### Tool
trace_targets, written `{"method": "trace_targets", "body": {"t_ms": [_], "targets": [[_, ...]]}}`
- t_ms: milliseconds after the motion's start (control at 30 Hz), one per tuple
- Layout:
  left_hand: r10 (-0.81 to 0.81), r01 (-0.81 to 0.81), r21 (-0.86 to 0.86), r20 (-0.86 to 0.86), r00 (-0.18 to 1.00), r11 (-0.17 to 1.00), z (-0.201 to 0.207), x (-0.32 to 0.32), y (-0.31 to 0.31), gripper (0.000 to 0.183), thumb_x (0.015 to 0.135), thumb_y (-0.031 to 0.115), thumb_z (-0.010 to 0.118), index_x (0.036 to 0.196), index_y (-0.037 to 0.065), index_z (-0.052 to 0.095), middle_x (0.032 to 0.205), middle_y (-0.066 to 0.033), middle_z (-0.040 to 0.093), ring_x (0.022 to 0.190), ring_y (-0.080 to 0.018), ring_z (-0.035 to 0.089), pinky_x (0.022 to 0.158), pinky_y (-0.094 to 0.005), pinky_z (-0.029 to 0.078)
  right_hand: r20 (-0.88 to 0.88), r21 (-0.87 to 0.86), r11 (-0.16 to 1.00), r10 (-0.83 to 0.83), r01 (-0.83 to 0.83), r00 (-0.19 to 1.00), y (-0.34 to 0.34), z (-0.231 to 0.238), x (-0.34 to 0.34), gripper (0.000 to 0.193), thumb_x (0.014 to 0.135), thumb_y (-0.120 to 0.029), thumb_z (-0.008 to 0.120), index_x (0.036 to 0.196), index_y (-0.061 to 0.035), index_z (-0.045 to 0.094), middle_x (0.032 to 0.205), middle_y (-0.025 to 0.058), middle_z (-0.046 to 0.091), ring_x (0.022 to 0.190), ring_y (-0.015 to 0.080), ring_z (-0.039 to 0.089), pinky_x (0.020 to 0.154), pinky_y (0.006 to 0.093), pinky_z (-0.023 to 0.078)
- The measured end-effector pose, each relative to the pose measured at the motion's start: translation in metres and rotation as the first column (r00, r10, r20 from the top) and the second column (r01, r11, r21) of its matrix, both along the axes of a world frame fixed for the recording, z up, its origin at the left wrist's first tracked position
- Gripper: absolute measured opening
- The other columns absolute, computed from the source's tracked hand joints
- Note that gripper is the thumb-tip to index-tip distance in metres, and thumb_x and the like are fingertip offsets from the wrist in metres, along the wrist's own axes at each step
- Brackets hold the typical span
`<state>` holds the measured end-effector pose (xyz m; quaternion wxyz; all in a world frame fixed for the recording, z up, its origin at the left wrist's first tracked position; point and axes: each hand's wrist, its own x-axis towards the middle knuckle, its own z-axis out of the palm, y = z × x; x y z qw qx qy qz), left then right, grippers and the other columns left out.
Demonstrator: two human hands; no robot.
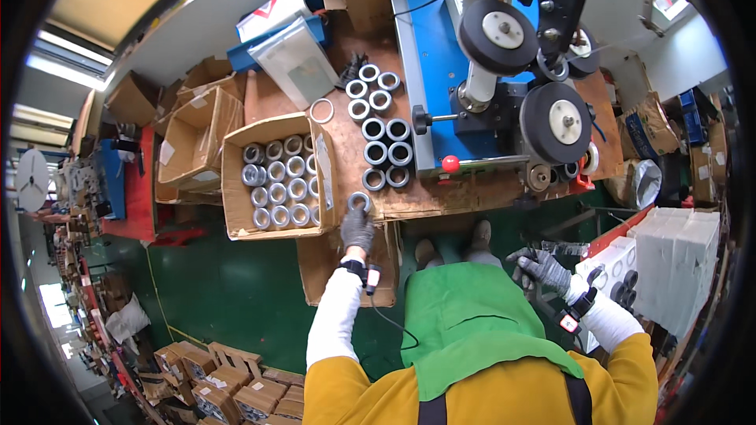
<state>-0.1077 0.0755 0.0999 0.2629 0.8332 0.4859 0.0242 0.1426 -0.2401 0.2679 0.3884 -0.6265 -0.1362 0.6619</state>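
My left hand point(357, 230), in a grey glove, grips a metal ring point(359, 201) at the front edge of the wooden table point(449, 200). Just beyond it, several similar rings point(375, 151) stand grouped in short rows. To the left, a cardboard box point(279, 127) holds more rings packed in rows. My right hand point(545, 270), gloved too, is held off the table at the right, its fingers apart and nothing seen in them. Closest to it is a white foam tray point(614, 261) with dark rings at its side.
A blue machine point(437, 71) with black wheels point(554, 122) and a red knob point(450, 164) takes up the table's right side. An opened carton point(378, 267) sits below the front edge. Another carton point(197, 138) stands at left. Stacked boxes point(228, 389) lie on the green floor.
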Motion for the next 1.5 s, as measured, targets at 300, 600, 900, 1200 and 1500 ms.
{"method": "trace_targets", "body": {"t_ms": [300,600,900,1200,1500], "targets": [[-0.353,0.385,0.303,-0.155,0.923,0.872,-0.085,-0.022,0.032,0.036,0.070,0.012,0.053,0.105,0.015,0.051,0.099,-0.0102,0.055,0.093,-0.0231,0.053,0.088,-0.0456,0.031,0.150,-0.157,0.960,-0.208,0.231,0.967,-0.010,-0.002,-0.031,0.023,0.089,-0.020,0.043,0.101,-0.0023,0.052,0.067,0.0029,0.059,0.045,0.0036,0.049,0.040,0.0152,0.040],[0.553,0.186,-0.964,0.261,0.791,0.189,0.001,0.002,0.013,0.046,0.073,0.014,0.059,0.113,-0.003,0.044,0.101,-0.0122,0.055,0.089,-0.0209,0.056,0.078,-0.0291,0.047,0.358,-0.144,0.976,-0.102,0.163,0.928,-0.025,-0.013,-0.035,0.026,0.084,-0.029,0.050,0.085,-0.0039,0.055,0.065,0.0008,0.056,0.043,0.0060,0.047,0.040,0.0196,0.039],[-0.001,0.524,-0.719,0.588,0.809,0.456,0.196,0.060,-0.144,0.051,0.066,0.018,0.072,0.108,0.003,0.049,0.095,-0.0072,0.055,0.086,-0.0150,0.053,0.076,-0.0279,0.046,0.123,0.322,0.863,-0.446,0.390,0.886,-0.030,0.018,-0.064,0.034,0.085,-0.037,0.048,0.101,-0.0082,0.056,0.058,0.0014,0.054,0.047,0.0065,0.047,0.046,0.0201,0.040],[-0.261,0.775,-0.383,0.788,0.558,0.503,0.237,0.090,-0.286,0.044,0.069,0.016,0.069,0.107,0.003,0.051,0.094,-0.0080,0.057,0.082,-0.0150,0.055,0.073,-0.0272,0.047,-0.332,0.374,0.738,-0.458,0.561,0.825,-0.162,0.037,-0.137,0.033,0.086,-0.040,0.046,0.091,-0.0105,0.059,0.054,0.0004,0.054,0.044,0.0081,0.047,0.043,0.0202,0.038],[-0.330,0.851,-0.374,0.803,0.496,0.370,0.233,0.084,-0.381,0.041,0.071,0.018,0.067,0.105,0.000,0.053,0.093,-0.0093,0.058,0.084,-0.0151,0.055,0.074,-0.0278,0.046,0.531,0.784,0.612,-0.748,0.105,0.397,-0.265,0.089,-0.164,0.014,0.081,-0.016,0.055,0.087,-0.0057,0.063,0.087,0.0053,0.059,0.088,0.0165,0.052,0.076,0.0284,0.043]]}}
